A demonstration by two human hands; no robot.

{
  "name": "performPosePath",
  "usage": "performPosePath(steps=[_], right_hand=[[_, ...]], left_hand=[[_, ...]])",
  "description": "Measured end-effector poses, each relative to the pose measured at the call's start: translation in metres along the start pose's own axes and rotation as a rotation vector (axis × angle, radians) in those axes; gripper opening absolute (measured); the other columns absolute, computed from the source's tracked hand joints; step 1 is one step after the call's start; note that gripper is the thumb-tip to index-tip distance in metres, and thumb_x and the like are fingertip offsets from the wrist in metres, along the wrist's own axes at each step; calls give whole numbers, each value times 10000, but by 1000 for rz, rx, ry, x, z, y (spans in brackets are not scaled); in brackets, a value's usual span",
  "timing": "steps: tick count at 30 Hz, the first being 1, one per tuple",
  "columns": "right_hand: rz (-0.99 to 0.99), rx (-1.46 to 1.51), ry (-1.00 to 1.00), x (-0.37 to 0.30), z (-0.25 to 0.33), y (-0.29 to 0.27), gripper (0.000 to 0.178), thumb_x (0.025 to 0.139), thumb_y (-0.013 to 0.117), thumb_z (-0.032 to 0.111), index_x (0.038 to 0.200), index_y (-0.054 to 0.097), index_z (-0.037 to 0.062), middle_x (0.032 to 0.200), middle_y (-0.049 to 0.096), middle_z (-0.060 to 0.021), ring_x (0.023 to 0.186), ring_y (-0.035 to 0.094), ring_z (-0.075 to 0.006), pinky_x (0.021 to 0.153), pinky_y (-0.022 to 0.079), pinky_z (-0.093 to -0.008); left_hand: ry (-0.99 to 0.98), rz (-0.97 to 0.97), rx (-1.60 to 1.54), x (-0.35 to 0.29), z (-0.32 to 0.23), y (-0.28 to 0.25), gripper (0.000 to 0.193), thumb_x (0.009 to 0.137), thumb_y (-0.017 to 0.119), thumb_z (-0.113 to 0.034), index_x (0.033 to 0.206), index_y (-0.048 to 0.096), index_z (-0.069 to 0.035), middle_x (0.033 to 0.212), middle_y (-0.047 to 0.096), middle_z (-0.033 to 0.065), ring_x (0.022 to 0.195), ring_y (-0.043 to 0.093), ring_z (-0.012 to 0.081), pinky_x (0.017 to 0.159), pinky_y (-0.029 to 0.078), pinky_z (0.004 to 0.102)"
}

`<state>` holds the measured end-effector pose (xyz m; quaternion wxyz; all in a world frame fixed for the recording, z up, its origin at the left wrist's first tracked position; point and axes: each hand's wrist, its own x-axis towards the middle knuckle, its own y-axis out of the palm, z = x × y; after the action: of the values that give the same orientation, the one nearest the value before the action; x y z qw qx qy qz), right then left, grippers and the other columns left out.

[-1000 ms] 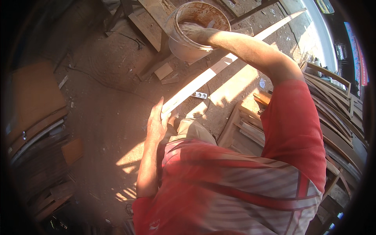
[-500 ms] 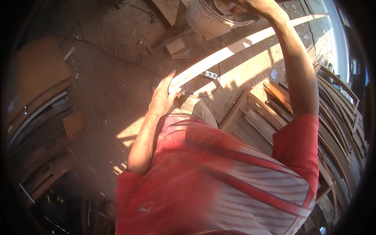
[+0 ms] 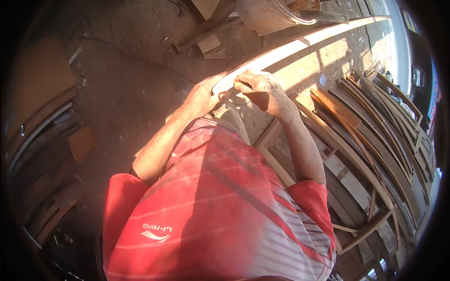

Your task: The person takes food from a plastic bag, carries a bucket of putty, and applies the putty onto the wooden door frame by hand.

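A long pale wooden board (image 3: 286,52) runs from my hands to the far right, its upper side bright with sun. My left hand (image 3: 202,96) is wrapped round the board's near end. Close beside it, my right hand (image 3: 268,91) is closed, with its bent fingertips at the board's near end. Whatever those fingers pinch, if anything, is too small or hidden to make out. Just beyond the board, a whitish bucket (image 3: 262,16) has pieces of wood about its rim.
Wooden frames and strips (image 3: 375,136) are stacked along the right. Small wood offcuts (image 3: 208,43) lie on the dirt floor ahead. Brown panels (image 3: 44,77) stand at the left, and a cable (image 3: 136,60) crosses the floor.
My right hand has come back from the bucket to the board's near end, beside my left hand. My left hand has kept hold of the board. The power strip is now hidden.
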<state>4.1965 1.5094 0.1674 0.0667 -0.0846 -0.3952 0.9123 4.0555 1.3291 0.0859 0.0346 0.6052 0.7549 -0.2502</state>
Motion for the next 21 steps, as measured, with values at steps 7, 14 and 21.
performPosePath(steps=[7,14,21], right_hand=[[-56,463,134,2,16,34,115,951,630,101,1020,679,22,954,656,-161,954,661,-352,835,533,-414],[-71,137,-23,3,24,44,166,881,650,-4,1040,675,38,980,680,-131,957,666,-329,845,534,-406],[-58,-12,109,-1,25,44,152,867,642,-41,1009,661,12,923,657,-134,911,657,-326,809,525,-401]], left_hand=[[89,2,-141,-5,17,5,662,959,719,-290,1550,473,-119,1496,559,184,1376,535,362,1125,460,447],[1,35,-31,-2,8,2,653,982,647,-307,1574,438,-129,1532,524,177,1430,480,339,1178,403,430],[12,40,1,3,18,8,689,978,656,-321,1590,408,-125,1549,507,167,1441,467,329,1196,390,412]])
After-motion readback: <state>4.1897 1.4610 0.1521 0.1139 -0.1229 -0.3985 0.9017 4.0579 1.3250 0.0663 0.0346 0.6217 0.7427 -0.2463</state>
